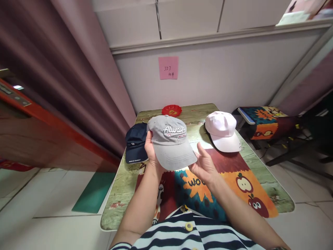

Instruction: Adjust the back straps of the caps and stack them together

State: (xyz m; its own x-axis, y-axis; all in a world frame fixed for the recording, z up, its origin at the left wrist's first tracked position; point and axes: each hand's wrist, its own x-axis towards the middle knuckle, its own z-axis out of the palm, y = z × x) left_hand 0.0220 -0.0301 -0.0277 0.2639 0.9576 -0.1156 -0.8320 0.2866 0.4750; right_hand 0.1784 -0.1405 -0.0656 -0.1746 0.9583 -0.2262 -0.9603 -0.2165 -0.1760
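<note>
A grey baseball cap (169, 139) with "Always" stitched in white on its front is held up over the table, its brim toward me. My left hand (152, 151) grips the cap's left side, thumb on the outside and the other fingers hidden beneath. At the brim's right edge, my right hand (204, 165) has its thumb raised and its fingers under the brim, supporting it. A navy cap (136, 142) lies on the table just left of the grey one, partly covered by it. To the right sits a pale pink cap (222, 130), brim toward me.
The wood-patterned table (114, 205) bears a colourful printed mat (231, 180). At its back edge stands a red scalloped dish (171, 110). Behind, a pink paper note (168, 68) is stuck to the wall. A curtain (85, 69) hangs at left; a stool-like seat (262, 119) stands at right.
</note>
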